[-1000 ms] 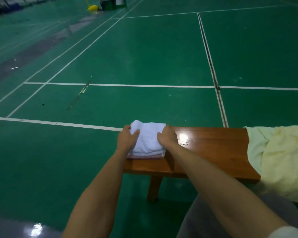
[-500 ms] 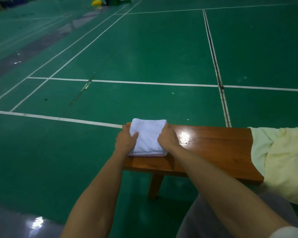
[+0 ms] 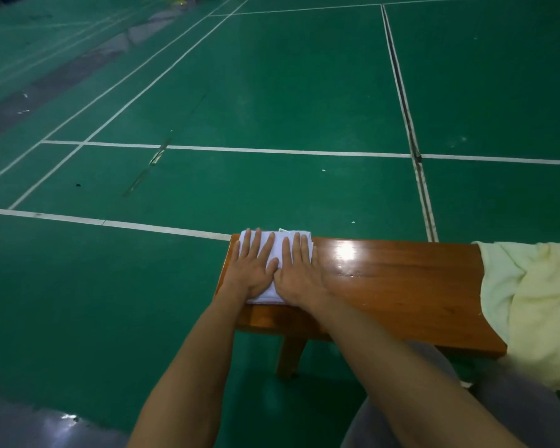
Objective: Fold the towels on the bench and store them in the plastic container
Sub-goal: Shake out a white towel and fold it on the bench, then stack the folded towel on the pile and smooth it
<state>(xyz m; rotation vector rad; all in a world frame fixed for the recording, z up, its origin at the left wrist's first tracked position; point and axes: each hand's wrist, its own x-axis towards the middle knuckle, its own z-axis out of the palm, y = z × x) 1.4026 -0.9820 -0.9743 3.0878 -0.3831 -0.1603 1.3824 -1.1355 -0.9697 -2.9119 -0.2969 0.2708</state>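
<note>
A folded white towel (image 3: pixel 277 250) lies at the left end of the wooden bench (image 3: pixel 395 286). My left hand (image 3: pixel 252 268) lies flat on the towel's left half, fingers straight and spread. Beside it, my right hand (image 3: pixel 299 273) presses flat on the right half, and the two hands touch at the thumbs. A pale yellow towel (image 3: pixel 537 305) is draped unfolded over the bench's right end and hangs down its front. No plastic container is in view.
The bench stands on a green sports court floor (image 3: pixel 272 108) with white lines. One bench leg (image 3: pixel 290 357) shows below the seat. My grey-clad knee (image 3: pixel 466 409) is at the bottom right, under the bench's front edge.
Both hands moved from gripping the white towel's sides to lying flat on top of it with straight fingers. The towel now looks flatter.
</note>
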